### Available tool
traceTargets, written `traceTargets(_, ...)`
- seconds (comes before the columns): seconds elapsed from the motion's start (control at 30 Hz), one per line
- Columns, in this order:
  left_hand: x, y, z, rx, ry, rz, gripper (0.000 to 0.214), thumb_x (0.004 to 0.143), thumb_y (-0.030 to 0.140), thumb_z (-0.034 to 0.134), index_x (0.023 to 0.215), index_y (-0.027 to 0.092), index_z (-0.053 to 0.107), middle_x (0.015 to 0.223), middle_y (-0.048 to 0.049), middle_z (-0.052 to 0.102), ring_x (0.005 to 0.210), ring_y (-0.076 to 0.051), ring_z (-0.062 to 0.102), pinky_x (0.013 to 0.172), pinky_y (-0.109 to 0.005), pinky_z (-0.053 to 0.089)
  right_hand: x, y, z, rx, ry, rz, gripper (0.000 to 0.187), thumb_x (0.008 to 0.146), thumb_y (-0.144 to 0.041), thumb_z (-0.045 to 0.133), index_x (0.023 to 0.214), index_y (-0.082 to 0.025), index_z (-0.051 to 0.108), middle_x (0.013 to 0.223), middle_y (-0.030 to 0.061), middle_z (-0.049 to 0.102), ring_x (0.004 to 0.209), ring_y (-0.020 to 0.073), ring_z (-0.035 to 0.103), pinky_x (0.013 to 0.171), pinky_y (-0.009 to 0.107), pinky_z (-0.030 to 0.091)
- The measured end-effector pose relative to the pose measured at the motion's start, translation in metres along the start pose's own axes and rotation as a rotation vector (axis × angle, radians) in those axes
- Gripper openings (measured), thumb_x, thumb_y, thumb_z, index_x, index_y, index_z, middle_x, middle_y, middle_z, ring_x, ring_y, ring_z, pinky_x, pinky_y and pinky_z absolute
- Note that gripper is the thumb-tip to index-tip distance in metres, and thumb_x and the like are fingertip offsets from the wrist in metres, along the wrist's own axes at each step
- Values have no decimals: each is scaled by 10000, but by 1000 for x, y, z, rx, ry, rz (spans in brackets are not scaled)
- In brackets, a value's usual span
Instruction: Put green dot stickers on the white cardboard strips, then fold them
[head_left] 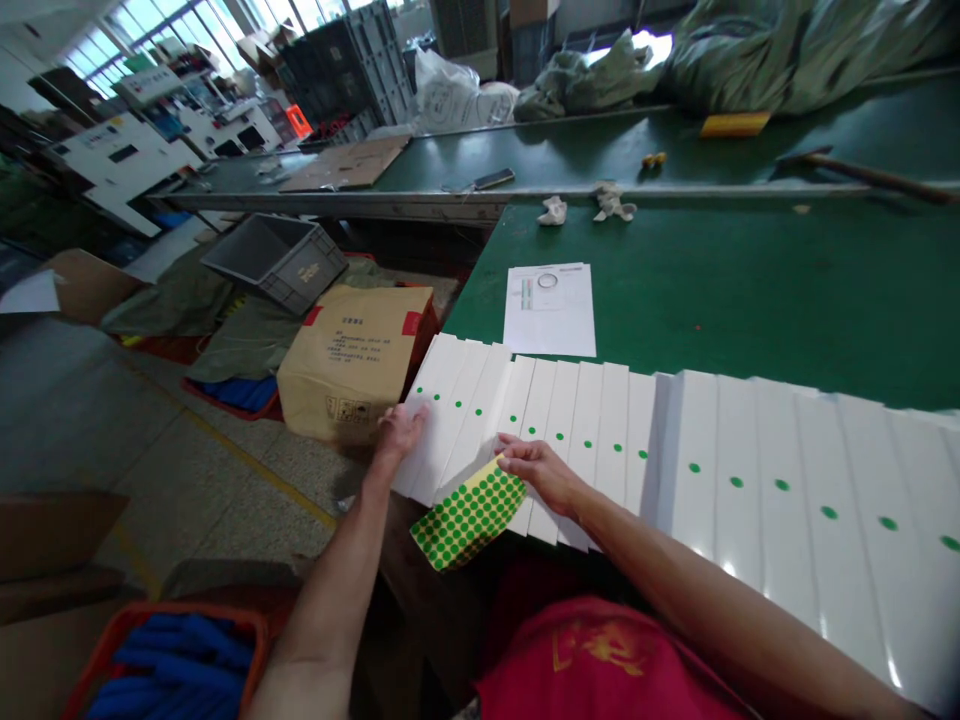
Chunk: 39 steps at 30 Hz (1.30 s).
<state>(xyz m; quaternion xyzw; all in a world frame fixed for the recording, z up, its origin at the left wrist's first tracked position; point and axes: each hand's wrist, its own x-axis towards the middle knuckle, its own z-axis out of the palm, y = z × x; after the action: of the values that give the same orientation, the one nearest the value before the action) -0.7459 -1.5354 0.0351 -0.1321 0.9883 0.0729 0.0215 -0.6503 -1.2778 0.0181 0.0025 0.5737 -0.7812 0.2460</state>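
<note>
A row of overlapping long white boxes (592, 405) lies along the table's near edge, each visible one bearing a small round green sticker. My left hand (403, 430) is at the row's left end, its thumb on top of the outermost white box (437, 370) and its fingers curled by the side edge. Between thumb and fingers, my right hand (541, 470) pinches the upper corner of a sticker sheet (471, 515). This yellowish sheet is covered with green dots and hangs, slightly bent, over the boxes' near ends.
A printed paper (550, 310) lies on the green table (720, 290) behind the boxes. A brown carton (352, 365) and a grey crate (277, 260) stand to the left. Lower left is a red bin (259, 640) of blue pieces. A conveyor (450, 195) runs behind.
</note>
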Motion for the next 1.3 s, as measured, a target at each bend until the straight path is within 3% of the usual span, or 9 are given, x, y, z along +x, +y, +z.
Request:
traceTargets(0.13,-7,1,17,15,-72,55,392,856,506,541,923,132,639,995,-176,685,944,-282,636,793,-330,454,11,7,20,6,19,-12,202,721,-348,732,615,-191,663,918,108,721,1442,282,213,1131,453,107)
traceTargets(0.27,-27,13,24,37,-122,117,440,840,563,541,927,140,629,990,-166,685,931,-276,647,757,-313,452,-14,-6,8,13,111,0,195,723,-339,732,612,-204,645,867,88,732,1448,272,201,1136,452,71)
traceTargets(0.53,-108,97,33,-196,-271,391,344,838,447,590,973,132,620,992,-144,656,950,-269,624,792,-329,453,-116,-21,-51,-184,414,81,361,771,-532,676,624,-203,652,925,113,739,1412,319,274,1135,483,142)
traceTargets(0.73,-128,139,47,-343,-344,547,414,836,400,596,1104,85,618,1081,-188,627,1034,-310,578,872,-378,444,-153,-12,-55,-526,618,146,431,769,-616,581,616,-222,665,934,149,723,1437,362,209,1138,498,186)
traceTargets(0.87,-130,143,51,-395,-347,539,473,835,416,587,1172,85,601,1104,-198,608,1040,-321,564,893,-402,445,-154,-8,-41,-689,789,126,402,699,-604,586,675,-216,690,1372,181,537,1369,412,344,1051,499,359)
traceTargets(0.97,-133,142,52,-439,-336,511,512,828,412,588,1229,93,574,1137,-202,592,1053,-322,552,923,-415,438,-157,-18,-32,-737,839,-2,351,714,-570,608,711,-227,684,1513,99,387,1286,410,458,1039,503,383)
traceTargets(1.03,-132,141,52,-505,-363,497,478,824,390,589,1200,95,593,1130,-204,593,1050,-320,553,933,-422,431,-159,-30,-30,-629,736,9,330,743,-562,621,753,-239,687,1418,89,514,1182,387,553,980,478,449)
traceTargets(1.13,-120,131,50,-650,-464,518,322,861,391,533,975,129,681,970,-138,650,936,-262,600,873,-373,456,-156,-45,-29,-400,534,121,343,785,-561,621,820,-228,695,1001,108,708,867,307,657,728,373,548)
traceTargets(1.3,-94,90,29,-845,-645,439,642,924,593,292,913,101,705,776,-77,688,735,-177,634,681,-277,488,-128,-50,-20,-314,471,23,356,844,-503,616,692,-184,662,657,42,603,635,179,547,574,270,453)
